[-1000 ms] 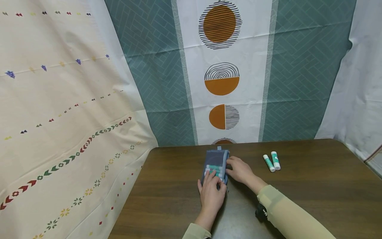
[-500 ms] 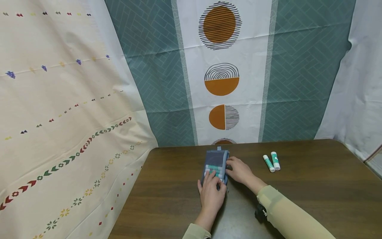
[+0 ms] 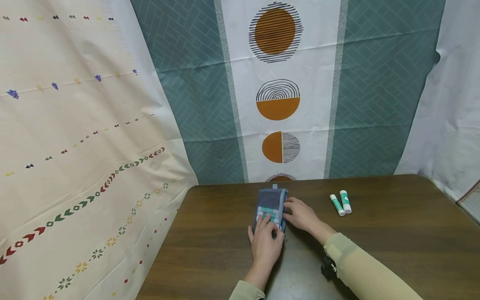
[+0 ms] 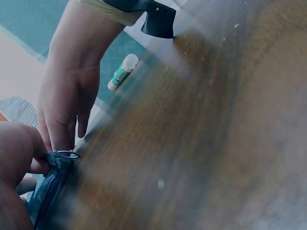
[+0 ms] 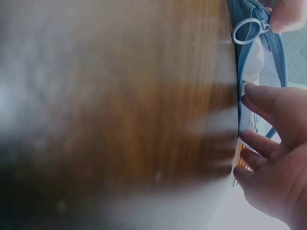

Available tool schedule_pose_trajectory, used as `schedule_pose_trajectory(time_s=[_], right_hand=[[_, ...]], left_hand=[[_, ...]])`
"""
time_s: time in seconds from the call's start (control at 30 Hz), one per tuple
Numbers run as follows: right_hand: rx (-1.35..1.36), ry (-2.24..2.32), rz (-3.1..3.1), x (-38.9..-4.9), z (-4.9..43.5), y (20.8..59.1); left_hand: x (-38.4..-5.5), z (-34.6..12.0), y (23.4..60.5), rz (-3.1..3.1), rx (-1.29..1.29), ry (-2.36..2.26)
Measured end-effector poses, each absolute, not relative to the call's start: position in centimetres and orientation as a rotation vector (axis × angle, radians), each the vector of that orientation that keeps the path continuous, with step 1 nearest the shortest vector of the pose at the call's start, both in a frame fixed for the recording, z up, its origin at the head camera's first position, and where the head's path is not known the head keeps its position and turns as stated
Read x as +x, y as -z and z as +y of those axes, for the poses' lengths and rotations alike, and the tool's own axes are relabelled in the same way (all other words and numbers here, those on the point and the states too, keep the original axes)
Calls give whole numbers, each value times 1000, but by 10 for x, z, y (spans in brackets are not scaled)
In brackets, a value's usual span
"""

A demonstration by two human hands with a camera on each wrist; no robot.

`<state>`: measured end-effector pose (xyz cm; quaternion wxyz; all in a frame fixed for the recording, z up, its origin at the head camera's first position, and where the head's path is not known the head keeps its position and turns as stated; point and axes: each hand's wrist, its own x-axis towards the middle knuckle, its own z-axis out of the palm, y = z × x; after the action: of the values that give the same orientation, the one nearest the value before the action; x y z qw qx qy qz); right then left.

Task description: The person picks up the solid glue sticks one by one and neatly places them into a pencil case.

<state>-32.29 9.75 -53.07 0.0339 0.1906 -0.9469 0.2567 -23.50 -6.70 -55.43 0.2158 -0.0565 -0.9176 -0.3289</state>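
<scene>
A blue zip pouch (image 3: pixel 271 198) with a see-through mesh front lies on the table, several green-and-white glue sticks (image 3: pixel 268 211) showing inside. At its near end my left hand (image 3: pixel 265 246) grips the corner, its fingers across the mesh. On the right side, the fingers of my right hand (image 3: pixel 300 214) touch the long zipped edge. The right wrist view shows that side unzipped, the zip's ring pull (image 5: pixel 236 33) by the left fingers (image 5: pixel 285 19). There the right thumb and fingers (image 5: pixel 261 98) reach the gap fairly straight; whether their tips enter it is unclear.
Two more glue sticks, a slimmer one (image 3: pixel 337 205) and a thicker one (image 3: pixel 346 202), lie side by side to the right on the brown wooden table (image 3: pixel 393 233). Patterned cloths (image 3: pixel 210 104) hang behind and on both sides. A black device (image 3: pixel 328 267) sits under the right sleeve.
</scene>
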Motion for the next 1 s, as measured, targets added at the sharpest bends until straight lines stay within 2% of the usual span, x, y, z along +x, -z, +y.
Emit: schedule_pose_trajectory(time_s=[1.0], right_hand=[[522,-672,-2870,-291,142,510]], left_hand=[[-233,-69,550,-2545,-162,914]])
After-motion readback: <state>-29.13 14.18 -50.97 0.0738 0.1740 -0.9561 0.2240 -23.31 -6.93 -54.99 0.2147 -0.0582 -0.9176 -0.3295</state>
